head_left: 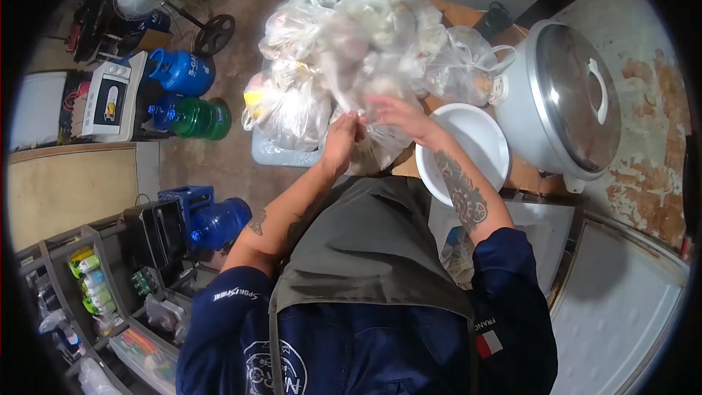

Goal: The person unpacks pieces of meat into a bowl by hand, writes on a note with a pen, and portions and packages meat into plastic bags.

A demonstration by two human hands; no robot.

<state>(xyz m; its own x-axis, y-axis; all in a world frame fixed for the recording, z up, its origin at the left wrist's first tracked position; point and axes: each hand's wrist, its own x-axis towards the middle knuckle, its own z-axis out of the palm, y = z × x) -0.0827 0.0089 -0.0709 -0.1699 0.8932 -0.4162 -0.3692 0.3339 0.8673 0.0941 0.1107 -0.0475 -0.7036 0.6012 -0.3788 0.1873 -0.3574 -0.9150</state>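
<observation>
Bags [292,113] of crinkled, translucent plastic bulge leftmost; the left hand [341,145] pinches a bag's gathered neck [345,96] at the heap's front; the blurred right hand's [402,118] grip, I cannot tell; then smooth, round basin [479,140], metal-lidded cooker [531,113].

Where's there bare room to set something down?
Bare floor shows between the green bottle and the clear bags. A small brown tabletop patch lies between the white basin and lidded pot. The basin's visible inside looks bare. Bags crowd the left hand and right hand.

Head-worn view, facing steeply downward.
</observation>
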